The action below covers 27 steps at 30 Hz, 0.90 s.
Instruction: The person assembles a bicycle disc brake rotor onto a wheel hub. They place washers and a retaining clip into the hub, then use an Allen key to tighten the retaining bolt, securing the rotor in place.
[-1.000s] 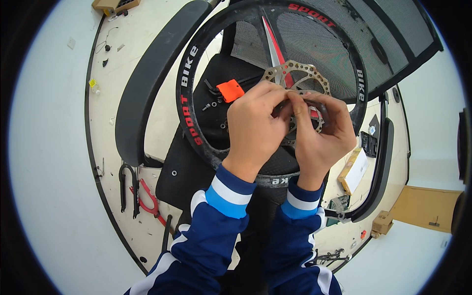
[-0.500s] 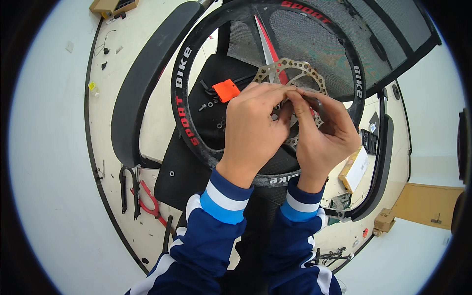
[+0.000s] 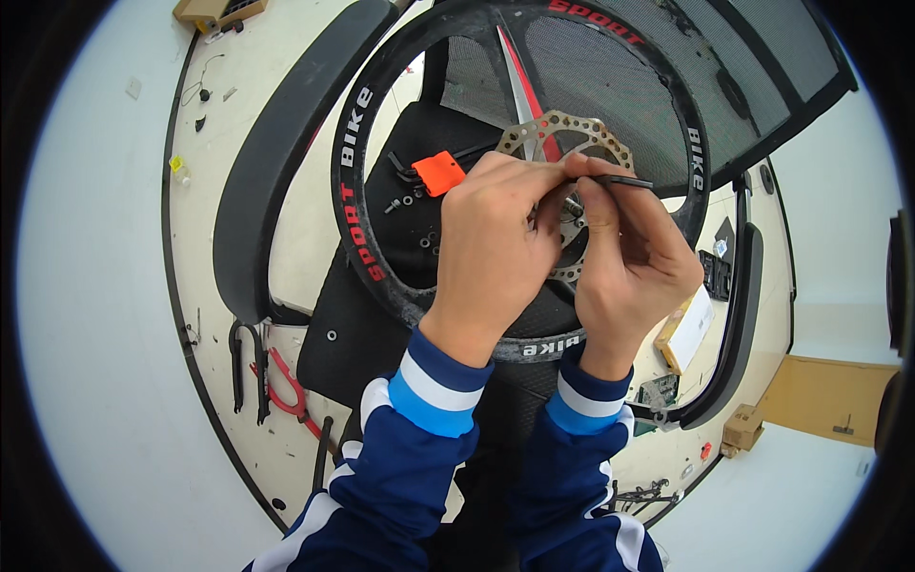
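A black bicycle wheel (image 3: pixel 355 224) lies flat on a black chair seat (image 3: pixel 335 296), with a perforated metal brake disc (image 3: pixel 618 153) at its centre. Over the disc, my right hand (image 3: pixel 629 262) pinches a thin black hex key (image 3: pixel 629 181) between thumb and fingers. My left hand (image 3: pixel 494 253) is closed, its fingertips meeting those of the right; what it grips is hidden. Inside the rim, left of my hands, lies an orange holder (image 3: pixel 439 174) with black hex keys. Beside it are a small bolt (image 3: pixel 392 206) and several washers or nuts (image 3: pixel 426 242).
Black armrests (image 3: pixel 286 157) flank the seat, and a mesh backrest (image 3: pixel 658 105) rises behind the wheel. Red-handled pliers or cutters (image 3: pixel 286 386) and a black fork-shaped part (image 3: pixel 250 367) lie on the floor at left. At right are a yellow-and-white box (image 3: pixel 684 329) and a cardboard box (image 3: pixel 742 428).
The hex key in my right hand has turned and now points out to the right across my fingers. My right fingers have shifted slightly; my left hand stays nearly in place.
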Each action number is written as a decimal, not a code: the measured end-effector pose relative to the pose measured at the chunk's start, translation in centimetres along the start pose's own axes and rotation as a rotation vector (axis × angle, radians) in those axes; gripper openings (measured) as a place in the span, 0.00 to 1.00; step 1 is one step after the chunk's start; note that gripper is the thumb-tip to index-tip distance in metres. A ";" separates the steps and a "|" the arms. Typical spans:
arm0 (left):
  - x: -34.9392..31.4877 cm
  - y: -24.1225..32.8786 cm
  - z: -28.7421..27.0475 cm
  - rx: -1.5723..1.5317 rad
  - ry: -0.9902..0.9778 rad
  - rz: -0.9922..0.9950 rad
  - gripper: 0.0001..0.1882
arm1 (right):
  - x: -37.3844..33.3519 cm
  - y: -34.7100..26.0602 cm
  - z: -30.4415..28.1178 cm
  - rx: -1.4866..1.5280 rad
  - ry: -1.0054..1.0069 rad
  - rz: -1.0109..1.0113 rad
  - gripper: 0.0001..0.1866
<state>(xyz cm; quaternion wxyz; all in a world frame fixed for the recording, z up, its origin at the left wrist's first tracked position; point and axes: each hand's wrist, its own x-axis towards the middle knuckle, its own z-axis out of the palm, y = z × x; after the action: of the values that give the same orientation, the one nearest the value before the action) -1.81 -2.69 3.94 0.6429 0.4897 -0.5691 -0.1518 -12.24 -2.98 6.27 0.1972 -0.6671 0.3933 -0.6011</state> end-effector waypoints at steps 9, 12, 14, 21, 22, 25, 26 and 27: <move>-0.8 0.2 1.0 -0.012 0.116 -0.038 0.10 | -0.1 0.1 0.8 -0.018 0.152 0.031 0.07; -0.3 -0.2 0.4 -0.010 0.047 0.031 0.11 | 0.3 -0.6 0.5 -0.128 0.149 0.009 0.07; -0.1 0.9 -1.5 0.037 -0.081 -0.039 0.11 | 0.6 -1.2 -0.3 -0.026 0.202 -0.050 0.07; -4.3 1.7 -9.1 0.222 -0.688 -0.395 0.05 | -3.9 -4.8 -4.7 0.232 0.358 0.175 0.11; -6.3 1.4 -9.4 0.296 -0.744 -0.414 0.05 | -4.6 -4.5 -5.3 0.239 0.377 0.253 0.11; -12.4 1.2 -9.2 0.493 -0.800 -0.451 0.06 | -6.4 -2.6 -7.2 0.287 0.420 0.407 0.11; -13.3 1.4 -9.0 0.531 -0.776 -0.413 0.06 | -6.8 -1.9 -7.4 0.299 0.439 0.454 0.11; -13.8 1.4 -8.4 0.564 -0.744 -0.364 0.06 | -7.0 -1.5 -7.6 0.264 0.450 0.514 0.10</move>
<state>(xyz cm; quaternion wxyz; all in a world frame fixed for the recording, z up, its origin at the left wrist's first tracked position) 0.84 12.15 -1.92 0.2021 0.6484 -0.6840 -0.2663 -18.89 4.86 4.35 0.3349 -0.3663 0.5006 -0.7093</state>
